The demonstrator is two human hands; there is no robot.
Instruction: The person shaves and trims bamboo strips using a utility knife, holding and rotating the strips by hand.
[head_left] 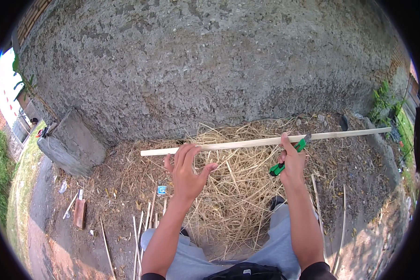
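Observation:
A long pale strip of split bamboo [247,143] lies crosswise before me, its right end slightly higher. My left hand [187,175] is at the strip's left part, fingertips resting on its edge, thumb stretched away to the right and not gripping. My right hand [291,163] is closed around a green utility knife [277,169], its blade end up at the strip. A finger of that hand also lies against the strip. Below the strip spreads a heap of thin bamboo shavings [233,196], between my legs.
A rough grey wall [210,65] rises just beyond the heap. A concrete block [74,144] stands at the left, with a small item on top. Several bamboo strips [136,242] lie by my left leg, others [343,224] at the right. A wooden-handled blade [80,212] and a small blue box [162,190] lie left.

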